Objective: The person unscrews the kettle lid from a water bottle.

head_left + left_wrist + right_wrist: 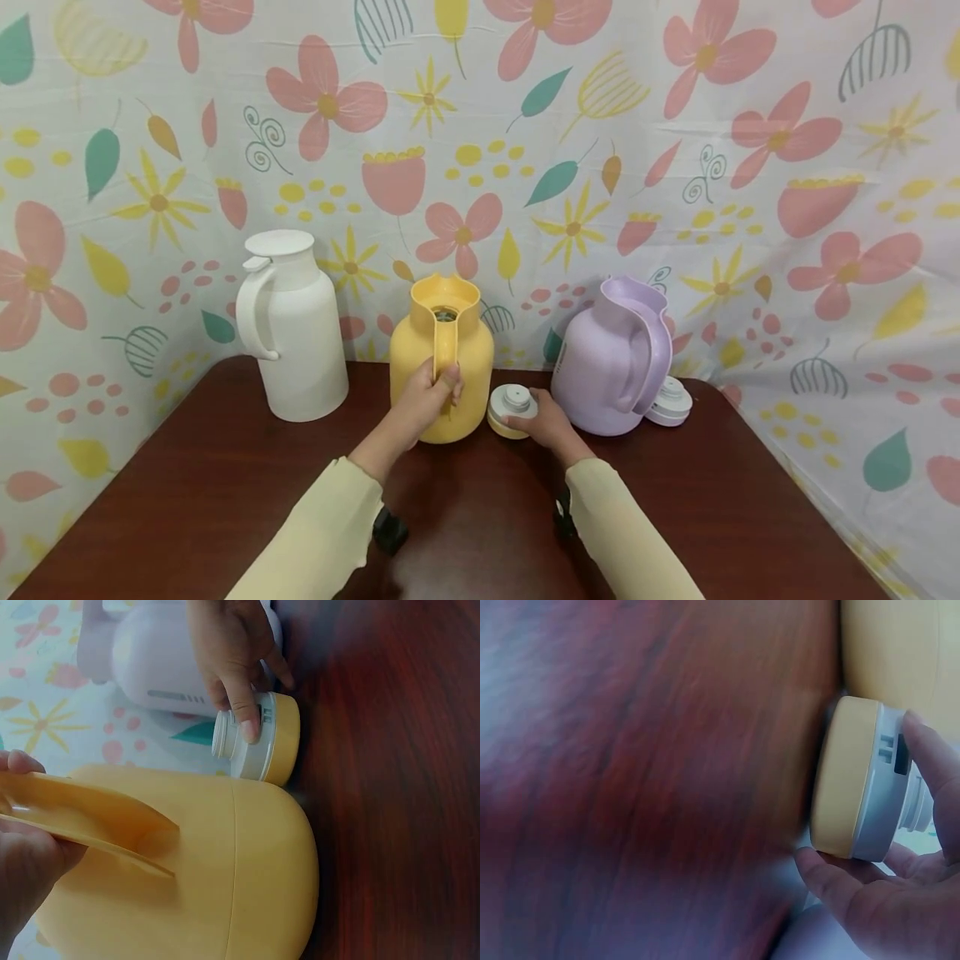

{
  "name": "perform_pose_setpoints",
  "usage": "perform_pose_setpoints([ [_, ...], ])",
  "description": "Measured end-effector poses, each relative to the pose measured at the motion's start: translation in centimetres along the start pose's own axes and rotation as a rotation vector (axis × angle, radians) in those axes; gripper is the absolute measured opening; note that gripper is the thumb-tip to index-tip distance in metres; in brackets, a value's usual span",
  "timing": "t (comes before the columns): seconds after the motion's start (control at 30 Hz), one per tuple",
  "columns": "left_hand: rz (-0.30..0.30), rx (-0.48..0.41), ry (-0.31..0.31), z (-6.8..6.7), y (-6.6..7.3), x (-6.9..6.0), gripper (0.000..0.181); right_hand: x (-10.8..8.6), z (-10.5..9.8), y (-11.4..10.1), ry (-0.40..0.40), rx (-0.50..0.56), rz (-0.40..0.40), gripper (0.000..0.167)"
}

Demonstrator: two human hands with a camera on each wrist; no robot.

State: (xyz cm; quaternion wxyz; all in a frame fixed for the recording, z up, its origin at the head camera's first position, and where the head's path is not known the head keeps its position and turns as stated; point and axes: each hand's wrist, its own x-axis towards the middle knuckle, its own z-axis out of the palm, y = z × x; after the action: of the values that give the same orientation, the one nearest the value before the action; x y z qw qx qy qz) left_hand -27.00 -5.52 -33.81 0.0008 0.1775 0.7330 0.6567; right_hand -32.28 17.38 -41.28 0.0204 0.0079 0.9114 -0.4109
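Observation:
A yellow jug (pixel 472 379) with its top uncovered stands upright on the table; inside its neck something dark shows. My left hand (pixel 420 404) grips its handle, thumb and fingers round it, as the left wrist view (pixel 30 859) also shows. Just right of the jug, a white-and-yellow lid (pixel 513 407) rests on the table, yellow side down. My right hand (pixel 551 429) has its thumb and fingers round the lid's sides; in the right wrist view the thumb and fingertips touch the lid (pixel 847 780).
A white jug (pixel 303 350) with its lid on stands at the left. Right of my right hand is a lilac jug (pixel 592 375) without a lid, and a white-and-lilac lid (pixel 670 403) lies beside it. A patterned cloth (pixel 465 125) hangs behind the table (pixel 465 533).

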Motion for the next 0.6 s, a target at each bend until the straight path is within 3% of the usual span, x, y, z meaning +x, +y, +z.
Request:
perform_pose_setpoints([
  [0.27,0.012,-0.057,-0.03,-0.3,-0.4,1.0,0.025,0.8,0.3,-0.1,-0.002,0.037,0.043,0.088],
  [0.6,0.0,-0.122,-0.047,-1.0,-0.4,1.4,0.025,1.4,0.6,-0.5,0.02,0.058,0.018,0.087],
])
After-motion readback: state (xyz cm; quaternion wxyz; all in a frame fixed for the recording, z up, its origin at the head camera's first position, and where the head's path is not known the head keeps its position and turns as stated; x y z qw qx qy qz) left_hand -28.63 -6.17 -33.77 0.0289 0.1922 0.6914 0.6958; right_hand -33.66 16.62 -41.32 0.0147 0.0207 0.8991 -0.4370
